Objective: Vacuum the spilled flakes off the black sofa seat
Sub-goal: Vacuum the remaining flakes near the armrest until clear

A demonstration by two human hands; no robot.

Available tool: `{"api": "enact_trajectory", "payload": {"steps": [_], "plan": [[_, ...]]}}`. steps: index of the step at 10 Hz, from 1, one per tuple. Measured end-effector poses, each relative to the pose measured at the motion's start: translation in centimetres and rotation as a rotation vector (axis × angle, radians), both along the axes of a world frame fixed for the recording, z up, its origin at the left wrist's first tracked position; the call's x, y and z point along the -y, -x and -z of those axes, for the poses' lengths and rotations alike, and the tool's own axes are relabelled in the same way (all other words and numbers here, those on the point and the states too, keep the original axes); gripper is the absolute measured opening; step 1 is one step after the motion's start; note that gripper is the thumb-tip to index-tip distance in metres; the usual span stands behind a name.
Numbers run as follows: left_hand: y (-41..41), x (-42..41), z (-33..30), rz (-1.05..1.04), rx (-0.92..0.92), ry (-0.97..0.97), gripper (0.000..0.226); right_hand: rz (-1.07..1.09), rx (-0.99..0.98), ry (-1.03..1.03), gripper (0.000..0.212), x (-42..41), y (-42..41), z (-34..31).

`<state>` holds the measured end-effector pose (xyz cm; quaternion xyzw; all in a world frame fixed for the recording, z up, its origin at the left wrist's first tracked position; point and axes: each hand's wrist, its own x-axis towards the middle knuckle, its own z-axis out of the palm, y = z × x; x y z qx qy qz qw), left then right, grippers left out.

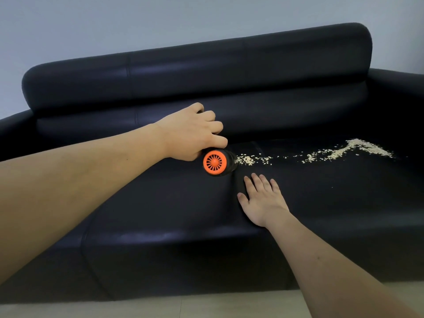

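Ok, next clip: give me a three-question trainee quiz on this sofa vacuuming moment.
1. True or false: the left hand grips the small black handheld vacuum with the orange vented end.
2. How does the right hand lie? A) gripping the vacuum B) flat on the black leather sofa seat C) raised in the air
3. Fill in: the trail of pale spilled flakes runs from the vacuum toward the person's ____.

Key: 1 true; 2 B; 3 right.
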<state>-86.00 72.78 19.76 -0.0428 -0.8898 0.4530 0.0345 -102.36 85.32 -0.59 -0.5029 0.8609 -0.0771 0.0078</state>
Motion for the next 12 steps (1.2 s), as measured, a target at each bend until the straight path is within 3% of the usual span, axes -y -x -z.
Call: {"api": "enact_trajectory", "payload": {"steps": [12], "plan": [[3.6, 1.4, 2.3, -0.106, -0.007, 0.096, 0.04, -0.02, -0.007, 0.022, 0.067, 0.0, 0.2, 0.2]]}}
